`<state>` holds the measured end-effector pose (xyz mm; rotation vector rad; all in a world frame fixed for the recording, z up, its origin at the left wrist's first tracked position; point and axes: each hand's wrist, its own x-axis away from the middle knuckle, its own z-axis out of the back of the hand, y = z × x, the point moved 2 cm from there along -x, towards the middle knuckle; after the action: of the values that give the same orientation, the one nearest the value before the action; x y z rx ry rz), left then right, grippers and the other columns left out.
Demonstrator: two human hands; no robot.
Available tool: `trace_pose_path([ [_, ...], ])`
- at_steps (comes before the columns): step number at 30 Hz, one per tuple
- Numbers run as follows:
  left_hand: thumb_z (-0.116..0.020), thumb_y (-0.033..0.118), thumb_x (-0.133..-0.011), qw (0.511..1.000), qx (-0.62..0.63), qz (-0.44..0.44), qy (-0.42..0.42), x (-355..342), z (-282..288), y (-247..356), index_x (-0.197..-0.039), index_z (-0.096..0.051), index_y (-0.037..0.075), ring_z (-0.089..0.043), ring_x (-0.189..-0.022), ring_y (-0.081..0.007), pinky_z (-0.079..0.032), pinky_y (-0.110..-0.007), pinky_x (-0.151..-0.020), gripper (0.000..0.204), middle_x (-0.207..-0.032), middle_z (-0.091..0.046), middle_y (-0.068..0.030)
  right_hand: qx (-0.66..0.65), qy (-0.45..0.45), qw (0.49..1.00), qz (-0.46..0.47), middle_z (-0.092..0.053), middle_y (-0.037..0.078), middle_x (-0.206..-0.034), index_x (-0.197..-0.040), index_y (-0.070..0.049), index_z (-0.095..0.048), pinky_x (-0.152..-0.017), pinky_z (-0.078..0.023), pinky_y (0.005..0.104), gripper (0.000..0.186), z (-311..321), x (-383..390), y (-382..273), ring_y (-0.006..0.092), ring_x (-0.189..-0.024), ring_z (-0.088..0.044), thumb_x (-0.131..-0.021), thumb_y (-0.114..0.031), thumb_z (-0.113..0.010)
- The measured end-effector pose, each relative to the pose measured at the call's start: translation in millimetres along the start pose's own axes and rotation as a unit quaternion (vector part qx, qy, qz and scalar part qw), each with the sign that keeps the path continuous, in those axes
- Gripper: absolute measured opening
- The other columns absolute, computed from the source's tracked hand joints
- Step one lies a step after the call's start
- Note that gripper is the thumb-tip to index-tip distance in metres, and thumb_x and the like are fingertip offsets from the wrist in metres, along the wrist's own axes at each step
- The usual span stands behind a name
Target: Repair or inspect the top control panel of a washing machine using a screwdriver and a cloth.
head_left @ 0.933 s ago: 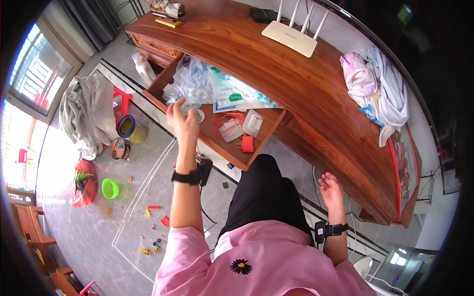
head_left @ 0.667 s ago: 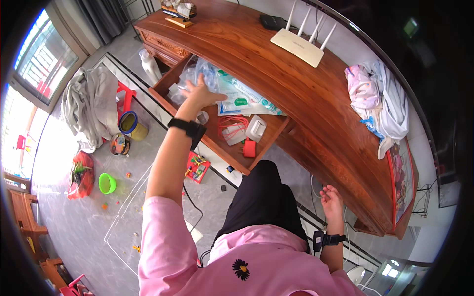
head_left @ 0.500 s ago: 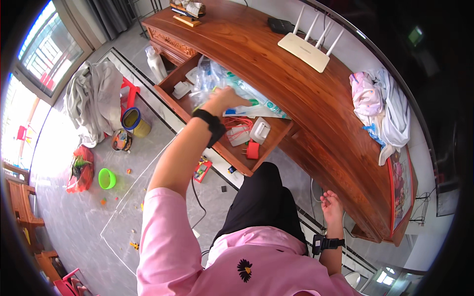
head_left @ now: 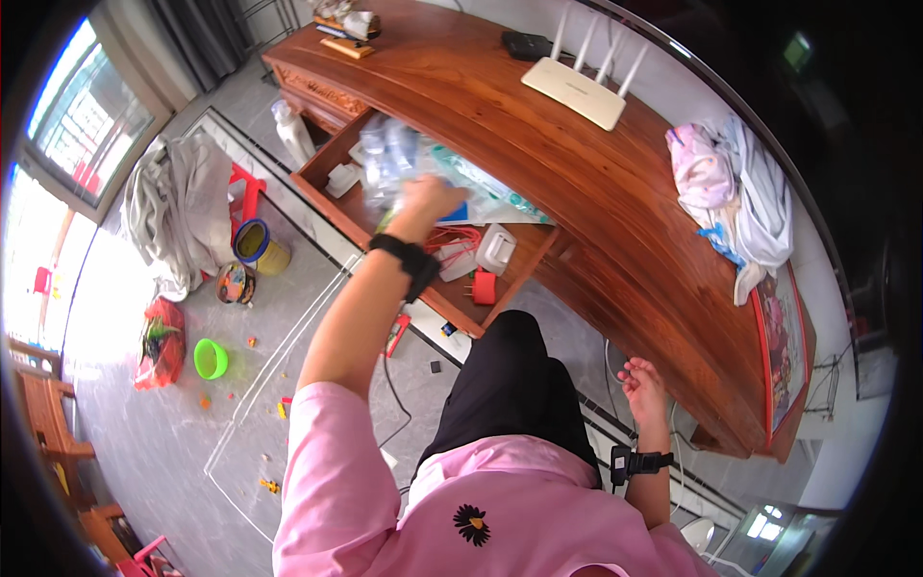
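Note:
My left hand (head_left: 429, 202) reaches into the pulled-out wooden drawer (head_left: 336, 213), over clear plastic bags (head_left: 386, 154). Its fingers are blurred and partly hidden, so I cannot make out a grip. Beside it lie a blue item (head_left: 456, 213) and a clear package with teal print (head_left: 486, 176). Nearer the drawer's front are a tangled red cord (head_left: 450, 238), a white plastic device (head_left: 495, 249) and a red plug adapter (head_left: 483, 287). My right hand (head_left: 644, 385) hangs by the cabinet's side, holding nothing, its fingers loosely bent and apart.
On the wooden cabinet top (head_left: 461, 77) sit a white router (head_left: 575, 93) and a heap of clothes (head_left: 726, 192). A white bottle (head_left: 292, 131) stands beside the drawer. On the floor at left are a green bowl (head_left: 211, 359), a blue-rimmed tub (head_left: 261, 248) and a red bag (head_left: 161, 343).
My left hand has shifted slightly within the drawer, its thumb no longer stretched out to the right. More of the blue item shows beside it. My right hand stays much the same.

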<state>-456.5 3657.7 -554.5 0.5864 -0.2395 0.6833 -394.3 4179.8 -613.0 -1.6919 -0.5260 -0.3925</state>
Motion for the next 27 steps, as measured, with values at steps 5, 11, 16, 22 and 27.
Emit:
trace_pose_path([
  [5, -0.073, 0.034, -0.074, 0.978, 0.157, -0.075, 0.118, 49.4, 28.1, -44.2, -0.135, -0.034, -0.006, -0.055, -0.11, -0.0361, -0.049, -0.04, -0.084, 0.083, -0.123, -0.051, -0.0253, -0.006, 0.019, 1.0, 0.003, -0.061, 0.005, -0.095, -0.103, -0.006, -0.058, -0.061, -0.043, 0.0234, 0.019, 23.3, -0.4, 5.4, 0.0173, -0.079, -0.061, -0.085, -0.005, -0.056],
  [11, -0.068, 0.023, -0.077, 0.915, 0.02, -0.229, 0.333, 141.2, 29.7, -27.2, -0.134, -0.035, -0.003, -0.047, -0.115, -0.0426, -0.041, -0.042, -0.096, 0.071, -0.13, -0.042, -0.0307, -0.005, 0.012, 1.0, 0.004, -0.062, 0.004, -0.096, -0.102, -0.008, -0.058, -0.062, -0.043, 0.0238, 0.016, 25.9, -0.8, 8.7, 0.0166, -0.079, -0.062, -0.087, -0.008, -0.057],
  [16, -0.062, 0.02, -0.084, 0.941, 0.111, -0.009, 0.318, 165.7, -27.3, -94.9, -0.125, -0.043, -0.009, -0.062, -0.094, -0.0335, -0.05, -0.037, -0.078, 0.053, -0.11, -0.057, -0.0226, -0.002, -0.002, 1.0, 0.003, -0.062, 0.003, -0.096, -0.102, -0.009, -0.058, -0.063, -0.042, 0.0234, 0.015, 21.6, -8.9, 11.4, 0.0163, -0.079, -0.062, -0.087, -0.009, -0.056],
  [22, -0.043, 0.014, -0.094, 0.824, 0.536, 0.002, 0.186, 155.3, -60.0, -92.7, -0.11, -0.057, -0.011, -0.066, -0.087, -0.0213, -0.053, -0.029, -0.079, 0.033, -0.096, -0.065, -0.0154, 0.001, 0.015, 1.0, -0.002, -0.062, 0.004, -0.095, -0.103, -0.008, -0.058, -0.062, -0.042, 0.0239, 0.016, 20.1, -20.6, 9.0, 0.0164, -0.079, -0.062, -0.087, -0.008, -0.056],
  [27, -0.045, 0.011, -0.092, 0.799, 0.572, -0.028, 0.186, 138.9, -74.0, -76.2, -0.111, -0.056, -0.013, -0.064, -0.086, -0.0192, -0.053, -0.029, -0.078, 0.033, -0.097, -0.064, -0.014, 0.024, 0.007, 1.0, -0.011, -0.061, 0.004, -0.096, -0.103, -0.007, -0.058, -0.064, -0.043, 0.0243, 0.016, 18.4, -26.2, 11.1, 0.0162, -0.079, -0.062, -0.087, -0.008, -0.056],
])
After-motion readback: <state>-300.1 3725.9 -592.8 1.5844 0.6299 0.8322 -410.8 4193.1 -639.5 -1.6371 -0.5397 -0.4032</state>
